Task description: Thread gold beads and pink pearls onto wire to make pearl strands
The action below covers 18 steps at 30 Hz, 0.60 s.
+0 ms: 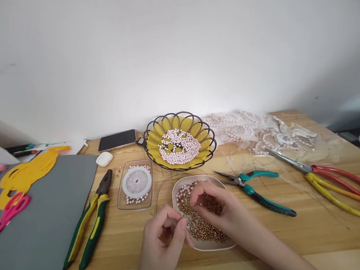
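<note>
Gold beads fill the dish beneath both hands.

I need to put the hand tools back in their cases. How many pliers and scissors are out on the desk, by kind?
Pliers: 2, green-yellow pliers and teal needle-nose pliers
Scissors: 2, pink scissors and red-yellow scissors
Total: 4

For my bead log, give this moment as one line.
left hand: fingers pinched, beside dish | right hand: fingertips in gold beads | white dish: on wooden table
</note>
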{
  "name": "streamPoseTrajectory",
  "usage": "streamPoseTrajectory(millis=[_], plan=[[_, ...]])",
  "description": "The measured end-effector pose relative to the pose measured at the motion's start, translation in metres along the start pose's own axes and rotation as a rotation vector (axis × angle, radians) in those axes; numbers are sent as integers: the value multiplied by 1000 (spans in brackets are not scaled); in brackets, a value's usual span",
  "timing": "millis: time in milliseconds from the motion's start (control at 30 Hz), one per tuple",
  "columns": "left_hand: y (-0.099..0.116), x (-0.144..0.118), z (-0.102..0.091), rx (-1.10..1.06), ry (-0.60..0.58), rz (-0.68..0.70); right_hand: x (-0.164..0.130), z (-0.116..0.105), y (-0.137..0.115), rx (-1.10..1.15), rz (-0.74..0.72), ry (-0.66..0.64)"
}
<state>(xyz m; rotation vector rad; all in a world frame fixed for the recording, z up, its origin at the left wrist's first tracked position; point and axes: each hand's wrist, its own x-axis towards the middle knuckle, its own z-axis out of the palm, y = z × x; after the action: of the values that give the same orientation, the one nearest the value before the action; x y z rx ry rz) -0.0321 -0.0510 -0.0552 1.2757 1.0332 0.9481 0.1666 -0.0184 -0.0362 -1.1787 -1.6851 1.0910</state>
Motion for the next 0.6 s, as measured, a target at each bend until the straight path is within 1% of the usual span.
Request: streamPoseTrajectory(millis=[167, 367, 600], plan=[[-2, 0, -2, 34, -21, -4, -1, 0, 2, 44, 27, -4], [-5, 0, -2, 43, -39, -2, 0, 2, 2, 66, 21, -12], [-4, -2, -1, 50, -32, -27, -1, 2, 3, 82, 25, -25]])
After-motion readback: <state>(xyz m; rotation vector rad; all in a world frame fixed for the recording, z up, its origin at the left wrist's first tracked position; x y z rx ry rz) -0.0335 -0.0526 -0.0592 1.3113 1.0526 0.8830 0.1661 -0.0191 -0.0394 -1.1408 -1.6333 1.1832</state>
